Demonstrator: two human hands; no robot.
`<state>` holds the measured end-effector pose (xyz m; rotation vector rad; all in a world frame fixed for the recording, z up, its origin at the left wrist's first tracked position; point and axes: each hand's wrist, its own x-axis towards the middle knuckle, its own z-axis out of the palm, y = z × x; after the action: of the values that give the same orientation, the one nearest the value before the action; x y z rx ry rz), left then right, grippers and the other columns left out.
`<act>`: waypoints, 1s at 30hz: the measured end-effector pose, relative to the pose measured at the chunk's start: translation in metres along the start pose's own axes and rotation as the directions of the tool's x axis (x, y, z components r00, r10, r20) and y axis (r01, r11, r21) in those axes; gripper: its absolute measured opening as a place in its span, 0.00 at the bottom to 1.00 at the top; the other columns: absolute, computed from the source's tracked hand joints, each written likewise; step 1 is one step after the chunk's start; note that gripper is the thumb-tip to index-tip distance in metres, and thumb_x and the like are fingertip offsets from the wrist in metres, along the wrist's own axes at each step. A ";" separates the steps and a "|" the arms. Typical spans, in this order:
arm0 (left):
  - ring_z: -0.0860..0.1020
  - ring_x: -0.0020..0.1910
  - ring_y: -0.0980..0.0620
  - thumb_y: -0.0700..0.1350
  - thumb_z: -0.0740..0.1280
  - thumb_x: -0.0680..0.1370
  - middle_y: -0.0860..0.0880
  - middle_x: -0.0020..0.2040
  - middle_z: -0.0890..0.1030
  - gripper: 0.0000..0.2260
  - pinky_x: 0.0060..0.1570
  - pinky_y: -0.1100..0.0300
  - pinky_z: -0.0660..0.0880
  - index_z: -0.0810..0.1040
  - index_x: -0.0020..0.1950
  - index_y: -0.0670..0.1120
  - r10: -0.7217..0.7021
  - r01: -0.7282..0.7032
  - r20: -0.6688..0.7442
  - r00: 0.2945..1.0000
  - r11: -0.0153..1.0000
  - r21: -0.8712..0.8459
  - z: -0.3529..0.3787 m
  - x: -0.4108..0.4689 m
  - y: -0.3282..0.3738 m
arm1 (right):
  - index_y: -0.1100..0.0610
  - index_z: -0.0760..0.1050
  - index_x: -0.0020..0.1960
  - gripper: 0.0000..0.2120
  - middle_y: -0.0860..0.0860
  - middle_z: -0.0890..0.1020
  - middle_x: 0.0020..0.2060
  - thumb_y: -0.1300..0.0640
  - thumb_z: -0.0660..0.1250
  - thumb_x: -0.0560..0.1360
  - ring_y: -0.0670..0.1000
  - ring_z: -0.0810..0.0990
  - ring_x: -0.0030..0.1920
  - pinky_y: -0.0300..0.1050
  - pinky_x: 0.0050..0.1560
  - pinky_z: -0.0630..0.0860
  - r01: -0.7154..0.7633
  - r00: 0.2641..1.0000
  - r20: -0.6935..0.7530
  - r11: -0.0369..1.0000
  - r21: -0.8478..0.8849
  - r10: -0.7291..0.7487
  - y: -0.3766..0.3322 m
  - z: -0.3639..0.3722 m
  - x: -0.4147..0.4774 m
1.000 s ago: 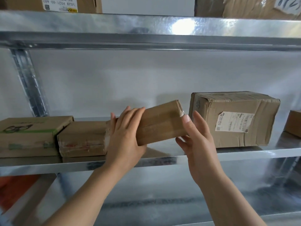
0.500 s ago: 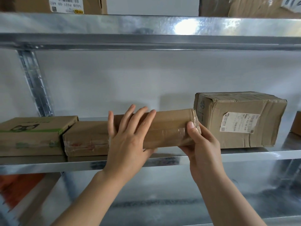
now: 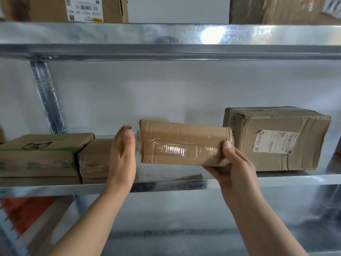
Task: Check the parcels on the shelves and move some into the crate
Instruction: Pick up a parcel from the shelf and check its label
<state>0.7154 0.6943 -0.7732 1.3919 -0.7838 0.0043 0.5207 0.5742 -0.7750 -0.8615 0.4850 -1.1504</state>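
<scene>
A long taped cardboard parcel (image 3: 182, 143) is held level just above the middle metal shelf (image 3: 287, 180). My right hand (image 3: 234, 167) grips its right end from below, thumb on the front face. My left hand (image 3: 122, 154) is flat and edge-on beside the parcel's left end, fingers straight, a small gap between palm and parcel. A large brown box with a white label (image 3: 276, 139) stands on the shelf to the right. No crate shows in view.
On the shelf at left lie a flat box with green print (image 3: 42, 154) and a small brown parcel (image 3: 94, 157). An upper shelf (image 3: 166, 39) carries more boxes. A steel upright (image 3: 48, 97) stands at back left. Something orange (image 3: 22, 211) lies below left.
The parcel has turned level and shifted right. My left hand came off the parcel's front and now sits open beside its left end. My right hand has closed under the right end.
</scene>
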 end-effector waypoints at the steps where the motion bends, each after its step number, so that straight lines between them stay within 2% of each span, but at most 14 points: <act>1: 0.64 0.73 0.61 0.70 0.50 0.77 0.57 0.77 0.67 0.34 0.77 0.57 0.58 0.69 0.77 0.52 -0.095 0.094 -0.018 0.995 0.995 -0.046 -0.001 0.002 0.000 | 0.61 0.84 0.53 0.10 0.54 0.86 0.44 0.55 0.68 0.80 0.54 0.85 0.48 0.63 0.58 0.81 -0.012 1.000 0.003 1.000 0.013 0.012 0.000 -0.001 0.001; 2: 0.64 0.73 0.60 0.70 0.50 0.77 0.58 0.76 0.67 0.34 0.75 0.57 0.58 0.69 0.77 0.53 -0.182 0.179 -0.034 0.983 0.981 -0.080 -0.003 0.005 -0.002 | 0.59 0.84 0.50 0.09 0.54 0.86 0.44 0.55 0.68 0.80 0.55 0.86 0.49 0.63 0.58 0.81 -0.025 1.000 0.007 0.999 0.029 0.025 0.000 -0.002 0.002; 4: 0.64 0.76 0.56 0.71 0.52 0.79 0.58 0.77 0.67 0.32 0.77 0.51 0.58 0.68 0.78 0.55 -0.328 0.321 -0.035 0.944 0.937 -0.140 -0.009 0.012 -0.009 | 0.58 0.84 0.47 0.09 0.56 0.86 0.47 0.55 0.68 0.80 0.58 0.85 0.56 0.62 0.56 0.82 -0.058 0.998 0.013 0.996 0.065 0.057 0.000 -0.004 0.004; 6: 0.66 0.75 0.52 0.71 0.55 0.79 0.56 0.78 0.67 0.32 0.76 0.43 0.62 0.66 0.79 0.56 -0.431 0.422 -0.016 0.902 0.890 -0.176 -0.015 0.016 -0.011 | 0.60 0.83 0.51 0.10 0.60 0.85 0.56 0.54 0.68 0.80 0.60 0.84 0.59 0.59 0.53 0.84 -0.096 0.995 0.021 0.991 0.092 0.095 -0.001 -0.005 0.005; 8: 0.71 0.69 0.51 0.68 0.58 0.80 0.53 0.74 0.71 0.29 0.70 0.39 0.68 0.67 0.77 0.56 -0.475 0.468 0.017 0.880 0.859 -0.208 -0.018 0.016 -0.009 | 0.61 0.82 0.54 0.11 0.61 0.84 0.60 0.54 0.67 0.80 0.61 0.85 0.58 0.60 0.54 0.83 -0.121 0.992 0.037 0.986 0.114 0.117 -0.001 -0.006 0.006; 10: 0.75 0.65 0.50 0.65 0.60 0.80 0.50 0.68 0.76 0.25 0.66 0.38 0.72 0.72 0.73 0.54 -0.481 0.480 0.056 0.875 0.848 -0.225 -0.019 0.014 -0.005 | 0.61 0.82 0.57 0.13 0.62 0.84 0.60 0.53 0.66 0.81 0.61 0.85 0.57 0.62 0.57 0.81 -0.141 0.989 0.056 0.980 0.139 0.134 -0.001 -0.005 0.006; 12: 0.78 0.62 0.48 0.64 0.60 0.80 0.49 0.60 0.81 0.17 0.65 0.39 0.73 0.77 0.62 0.56 -0.471 0.479 0.093 0.877 0.840 -0.254 -0.021 0.013 -0.002 | 0.61 0.81 0.60 0.14 0.61 0.84 0.59 0.52 0.66 0.81 0.62 0.85 0.56 0.64 0.59 0.80 -0.163 0.985 0.076 0.974 0.158 0.152 0.000 -0.005 0.007; 14: 0.80 0.60 0.47 0.66 0.60 0.79 0.47 0.56 0.83 0.19 0.62 0.39 0.76 0.78 0.57 0.54 -0.472 0.495 0.152 0.868 0.807 -0.322 -0.023 0.015 -0.001 | 0.62 0.81 0.60 0.15 0.62 0.85 0.58 0.52 0.67 0.80 0.62 0.86 0.55 0.66 0.60 0.79 -0.186 0.981 0.091 0.967 0.176 0.172 0.002 -0.005 0.007; 17: 0.82 0.59 0.47 0.66 0.62 0.77 0.48 0.53 0.86 0.23 0.58 0.38 0.79 0.79 0.62 0.51 -0.457 0.507 0.221 0.862 0.777 -0.373 -0.025 0.017 -0.001 | 0.61 0.81 0.59 0.15 0.62 0.84 0.58 0.51 0.68 0.79 0.63 0.86 0.54 0.67 0.61 0.78 -0.194 0.979 0.100 0.960 0.202 0.177 0.003 -0.005 0.008; 21: 0.82 0.61 0.43 0.61 0.65 0.77 0.44 0.59 0.85 0.23 0.55 0.38 0.80 0.79 0.66 0.49 -0.431 0.523 0.298 0.852 0.733 -0.435 -0.027 0.019 -0.002 | 0.58 0.82 0.60 0.14 0.60 0.84 0.60 0.50 0.66 0.80 0.64 0.85 0.55 0.70 0.62 0.77 -0.200 0.977 0.117 0.953 0.229 0.177 0.004 -0.006 0.009; 25: 0.82 0.61 0.38 0.56 0.68 0.76 0.39 0.61 0.83 0.23 0.53 0.40 0.82 0.79 0.66 0.45 -0.438 0.561 0.350 0.828 0.650 -0.513 -0.027 0.019 -0.003 | 0.56 0.82 0.61 0.15 0.59 0.83 0.61 0.50 0.67 0.79 0.65 0.84 0.57 0.71 0.60 0.77 -0.218 0.975 0.102 0.945 0.243 0.199 0.007 -0.002 0.009; 30: 0.84 0.57 0.42 0.54 0.70 0.72 0.40 0.55 0.85 0.22 0.44 0.46 0.84 0.80 0.60 0.42 -0.425 0.516 0.297 0.855 0.639 -0.570 -0.024 0.016 -0.003 | 0.56 0.80 0.63 0.17 0.60 0.82 0.63 0.47 0.65 0.81 0.63 0.83 0.59 0.67 0.58 0.80 -0.234 0.972 0.040 0.944 0.234 0.232 0.007 0.002 0.006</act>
<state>0.7399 0.7078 -0.7672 0.8987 -0.4316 -0.7258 0.5286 0.5702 -0.7786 -0.5858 0.4169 -0.9612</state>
